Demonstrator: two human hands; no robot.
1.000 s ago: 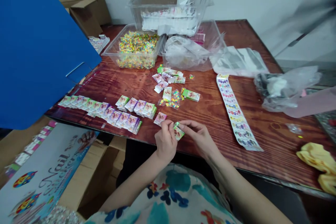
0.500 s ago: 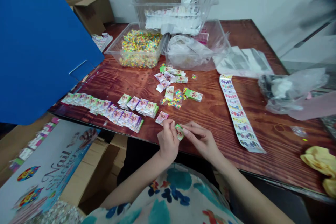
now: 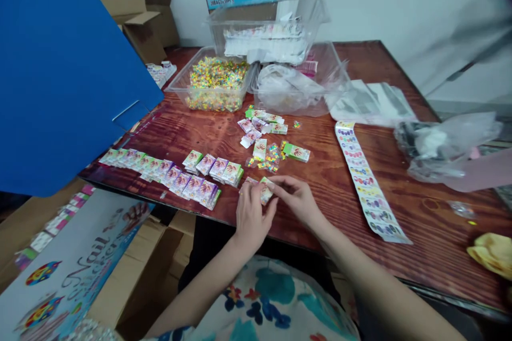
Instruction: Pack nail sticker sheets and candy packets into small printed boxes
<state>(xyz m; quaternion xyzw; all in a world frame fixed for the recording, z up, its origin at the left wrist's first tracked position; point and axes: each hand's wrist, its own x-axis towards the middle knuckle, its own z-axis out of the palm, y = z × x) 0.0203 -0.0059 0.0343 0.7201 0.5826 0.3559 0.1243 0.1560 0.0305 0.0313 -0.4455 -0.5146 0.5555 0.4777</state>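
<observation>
Head view shows the right hand (image 3: pixel 299 200) with fingers and thumb drawn close together on the right side of a small green-and-white box (image 3: pixel 265 192), which is at the near edge of the wooden table (image 3: pixel 320 181). At its left, the left hand (image 3: pixel 251 218) has bent fingers against the box, its thumb reaching along the near side, though whether it grips cannot be told; a pink box (image 3: pixel 248 181) lies partly under those fingers. Left of them stand rows of small boxes (image 3: pixel 194 186), while loose candy packets (image 3: pixel 269 157) lie farther away and a sticker strip (image 3: pixel 366 181) stretches to the right.
</observation>
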